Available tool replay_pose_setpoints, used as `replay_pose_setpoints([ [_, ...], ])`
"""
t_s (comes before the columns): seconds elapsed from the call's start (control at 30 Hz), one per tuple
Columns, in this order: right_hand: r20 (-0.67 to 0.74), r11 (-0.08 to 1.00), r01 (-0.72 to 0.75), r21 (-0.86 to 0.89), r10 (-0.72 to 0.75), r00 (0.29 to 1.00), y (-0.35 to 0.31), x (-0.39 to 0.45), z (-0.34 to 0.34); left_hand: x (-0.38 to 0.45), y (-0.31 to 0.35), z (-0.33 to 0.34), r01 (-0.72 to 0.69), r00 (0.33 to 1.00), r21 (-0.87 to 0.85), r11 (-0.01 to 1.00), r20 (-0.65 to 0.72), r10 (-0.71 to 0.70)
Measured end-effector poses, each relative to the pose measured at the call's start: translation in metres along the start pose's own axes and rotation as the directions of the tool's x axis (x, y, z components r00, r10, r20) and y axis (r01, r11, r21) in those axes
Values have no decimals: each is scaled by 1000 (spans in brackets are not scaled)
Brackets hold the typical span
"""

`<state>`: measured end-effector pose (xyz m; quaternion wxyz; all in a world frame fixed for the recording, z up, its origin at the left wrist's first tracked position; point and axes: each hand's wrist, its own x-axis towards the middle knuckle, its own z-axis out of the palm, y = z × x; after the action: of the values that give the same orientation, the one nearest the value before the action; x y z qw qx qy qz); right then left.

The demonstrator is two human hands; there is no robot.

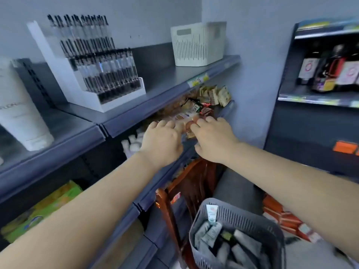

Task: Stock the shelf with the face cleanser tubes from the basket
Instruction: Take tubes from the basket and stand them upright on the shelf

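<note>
Hands (186,136) at shelf (147,121) edge

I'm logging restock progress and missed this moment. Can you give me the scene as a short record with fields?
left hand: reaching to the snack shelf, fingers curled; grip unclear
right hand: beside it, fingers curled on a snack packet
basket: grey, on a chair below, tubes inside
top shelf: pen display, white bin

Grey wall (252,55), dark side rack (310,133)
</note>
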<state>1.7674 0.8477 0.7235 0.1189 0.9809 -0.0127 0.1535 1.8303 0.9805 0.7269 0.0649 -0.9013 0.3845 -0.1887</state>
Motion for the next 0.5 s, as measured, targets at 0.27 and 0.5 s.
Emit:
replay_pose_setpoints([
  [0.27,293,977,-195,85,163,942,59,-76,118,20,99,114,-167,956,-136,976,221,194],
  [0.5,541,882,-444,156,300,786,80,-133,226,31,157,226,-288,833,-259,922,408,374],
])
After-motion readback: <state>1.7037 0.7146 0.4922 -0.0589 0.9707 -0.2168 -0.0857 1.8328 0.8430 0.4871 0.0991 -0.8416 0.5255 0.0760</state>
